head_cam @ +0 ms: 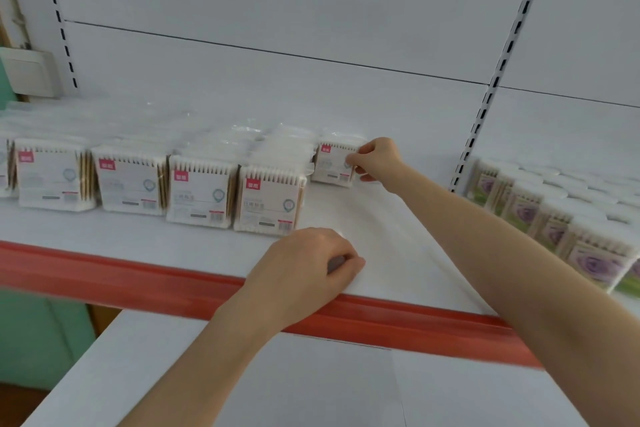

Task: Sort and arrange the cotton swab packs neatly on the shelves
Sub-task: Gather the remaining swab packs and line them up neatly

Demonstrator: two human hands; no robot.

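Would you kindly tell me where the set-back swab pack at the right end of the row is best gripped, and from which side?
Probably by its right edge, coming from the right: the swab pack stands upright, its left side is crowded by the neighbouring stack, and bare shelf lies on its right, where the right hand pinches it.

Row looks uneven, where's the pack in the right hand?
In the head view, the pack stands right of centre on the shelf, behind and right of the front row's last pack, pinched by the right hand.
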